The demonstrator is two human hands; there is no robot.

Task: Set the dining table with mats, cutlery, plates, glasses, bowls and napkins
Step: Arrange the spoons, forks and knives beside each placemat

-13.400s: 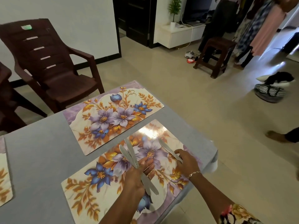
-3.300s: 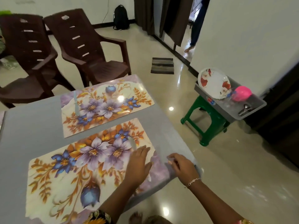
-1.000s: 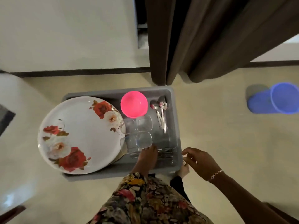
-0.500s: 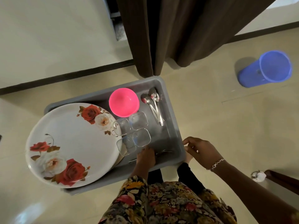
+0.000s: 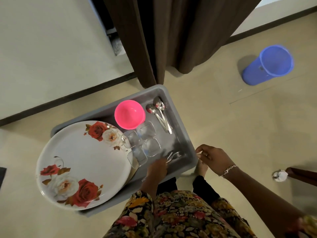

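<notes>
Stage: fetching cutlery. The table is out of view, so what is already laid on it cannot be told.
Left hand (image 5: 157, 170): reaches into the grey tub (image 5: 140, 97) at its near end, with the fingers curled round the forks (image 5: 175, 155). Their tines point toward the tub's right wall.
Right hand (image 5: 213, 157): hangs just outside the tub's right rim, with the fingers loosely bent and nothing in them.
Left to do, as I judge it: plates, bowls, glasses and spoons are not yet carried over. No mats or napkins show here.
Tub contents: a rose-patterned plate (image 5: 82, 162) leans over the left end. Whether more plates lie under it is unclear.
Pink bowl (image 5: 129, 114): at the far side, touching the glasses.
Glasses (image 5: 147, 130): four clear square ones, clustered in the middle.
Spoons (image 5: 161, 115): a small bunch along the right wall, apart from the forks.
Floor: a blue bucket (image 5: 269, 64) stands well apart from the tub.
</notes>
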